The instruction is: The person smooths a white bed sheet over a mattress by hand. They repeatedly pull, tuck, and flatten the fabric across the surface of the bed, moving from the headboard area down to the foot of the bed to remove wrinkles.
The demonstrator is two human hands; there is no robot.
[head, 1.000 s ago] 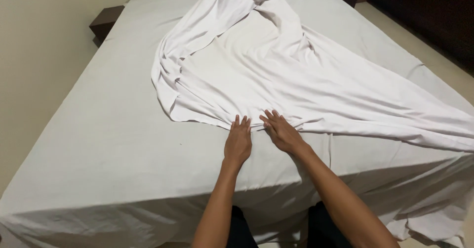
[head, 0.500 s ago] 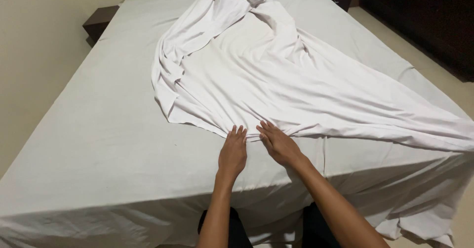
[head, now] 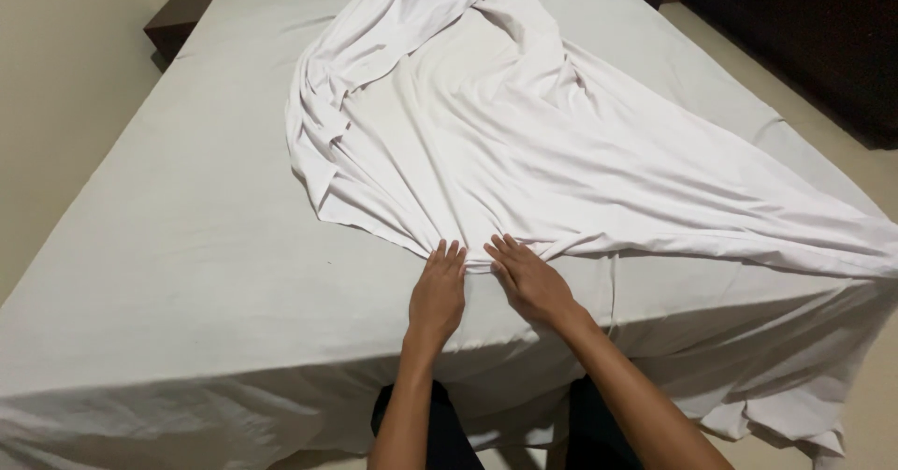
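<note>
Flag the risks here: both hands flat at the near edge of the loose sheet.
1. The left hand and right hand lie flat, gripping nothing; the loose white sheet could slip.
2. Its far end is bunched and twisted, so creases may stay.
3. Its right corner overhangs the bed and may slide off.

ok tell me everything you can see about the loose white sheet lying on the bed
The loose white sheet looks like thin, soft cloth, crumpled and creased. It fans from a bunched twist near the far end of the bed to a wide near edge, its right side trailing off the mattress. The left hand and right hand press flat at its near edge.
</note>
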